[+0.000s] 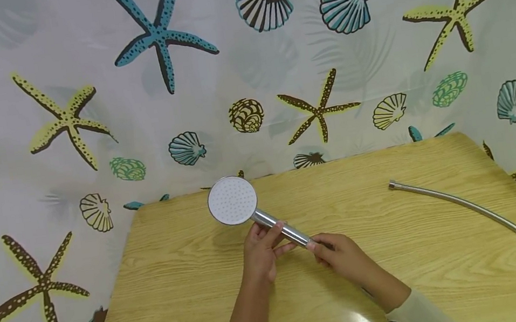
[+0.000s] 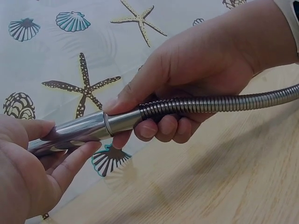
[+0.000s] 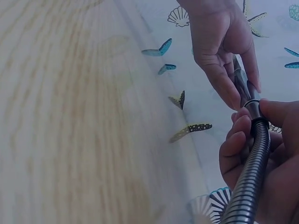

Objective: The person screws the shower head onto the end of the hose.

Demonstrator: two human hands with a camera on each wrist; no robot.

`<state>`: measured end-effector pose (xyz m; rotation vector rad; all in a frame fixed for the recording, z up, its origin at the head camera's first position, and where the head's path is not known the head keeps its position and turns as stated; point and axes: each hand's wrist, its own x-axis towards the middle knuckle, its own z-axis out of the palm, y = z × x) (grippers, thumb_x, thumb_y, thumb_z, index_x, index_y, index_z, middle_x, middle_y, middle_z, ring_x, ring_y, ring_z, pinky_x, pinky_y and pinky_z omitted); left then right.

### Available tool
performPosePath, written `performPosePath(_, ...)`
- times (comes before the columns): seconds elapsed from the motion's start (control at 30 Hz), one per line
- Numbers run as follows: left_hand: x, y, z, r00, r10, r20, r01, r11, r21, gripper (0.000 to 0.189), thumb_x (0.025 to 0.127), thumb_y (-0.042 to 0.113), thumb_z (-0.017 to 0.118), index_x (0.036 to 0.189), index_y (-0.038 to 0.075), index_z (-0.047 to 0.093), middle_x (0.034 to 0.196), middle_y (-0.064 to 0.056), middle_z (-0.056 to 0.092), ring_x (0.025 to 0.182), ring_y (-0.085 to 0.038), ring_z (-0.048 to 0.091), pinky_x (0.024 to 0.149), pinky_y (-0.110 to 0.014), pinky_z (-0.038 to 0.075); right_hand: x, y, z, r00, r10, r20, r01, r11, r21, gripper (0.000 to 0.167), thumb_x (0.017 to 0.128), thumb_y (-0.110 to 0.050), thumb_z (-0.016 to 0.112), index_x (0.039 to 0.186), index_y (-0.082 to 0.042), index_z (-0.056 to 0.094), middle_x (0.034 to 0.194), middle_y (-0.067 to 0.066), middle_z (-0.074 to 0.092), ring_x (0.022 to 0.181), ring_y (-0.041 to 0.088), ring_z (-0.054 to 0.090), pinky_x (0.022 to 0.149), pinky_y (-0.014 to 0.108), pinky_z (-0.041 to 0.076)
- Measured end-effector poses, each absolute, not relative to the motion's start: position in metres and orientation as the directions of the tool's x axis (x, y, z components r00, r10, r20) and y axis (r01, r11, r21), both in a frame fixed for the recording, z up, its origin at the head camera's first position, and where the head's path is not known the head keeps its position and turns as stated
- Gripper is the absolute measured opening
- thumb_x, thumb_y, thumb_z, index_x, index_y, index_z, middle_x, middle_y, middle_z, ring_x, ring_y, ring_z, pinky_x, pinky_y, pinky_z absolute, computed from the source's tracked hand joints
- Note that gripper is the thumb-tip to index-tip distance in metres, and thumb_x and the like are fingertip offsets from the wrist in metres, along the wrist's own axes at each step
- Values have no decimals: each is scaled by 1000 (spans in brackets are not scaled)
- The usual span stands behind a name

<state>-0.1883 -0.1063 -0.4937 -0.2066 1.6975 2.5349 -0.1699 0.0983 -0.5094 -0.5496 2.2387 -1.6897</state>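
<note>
A handheld shower head [image 1: 232,201] with a round white face and chrome handle is held over the table, its face toward the head camera. The left hand [image 1: 259,256] grips the handle [image 2: 70,133] between thumb and fingers. At the handle's lower end, the right hand [image 1: 344,258] pinches the smooth metal connector [image 2: 125,122] of a ribbed shower hose [image 2: 219,103]. Connector and handle meet end to end with a thin seam; how far they are threaded cannot be told. In the right wrist view, the hose [image 3: 250,175] runs along the right palm.
A wood-grain table [image 1: 181,285] lies beneath both hands. On its right side a length of metal hose [image 1: 500,219] curves toward the front, with a hex-shaped end fitting [image 1: 392,185]. Behind hangs a white curtain [image 1: 212,107] printed with starfish and shells.
</note>
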Motion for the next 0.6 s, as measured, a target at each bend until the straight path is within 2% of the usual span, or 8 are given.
performPosePath(0.2, -188, -106, -493, -986, -35, -162, -137, -381, 914, 36, 94, 12, 72, 123, 2, 55, 111, -7, 69, 98, -18, 73, 80, -38, 67, -167, 97, -507, -892, -451, -12, -119, 260, -958, 39, 107, -36, 50, 129, -7, 64, 88, 10, 62, 63, 7, 47, 50, 15, 42)
performPosePath(0.37, -189, -106, -493, -984, -51, -169, -140, -365, 920, 39, 93, 14, 73, 127, 4, 56, 111, -5, 68, 97, -17, 73, 81, -39, 67, -166, 97, -505, -898, -439, -32, -115, 304, -946, 38, 108, -39, 47, 132, -14, 63, 97, 11, 64, 70, 15, 50, 56, 19, 47)
performPosePath(0.5, -190, -105, -494, -982, -57, -177, -148, -345, 927, 41, 95, 15, 72, 130, 7, 54, 109, -3, 66, 96, -16, 72, 83, -39, 66, -166, 96, -505, -885, -465, -13, -134, 283, -950, 37, 110, -32, 44, 133, -10, 61, 105, 19, 63, 79, 23, 51, 64, 22, 49)
performPosePath(0.6, -191, -105, -496, -981, -59, -184, -154, -341, 927, 35, 95, 14, 70, 126, 8, 54, 106, -2, 65, 95, -16, 71, 82, -39, 67, -166, 96, -506, -871, -491, -7, -141, 264, -954, 37, 110, -26, 41, 136, -5, 59, 109, 24, 62, 87, 28, 53, 70, 24, 50)
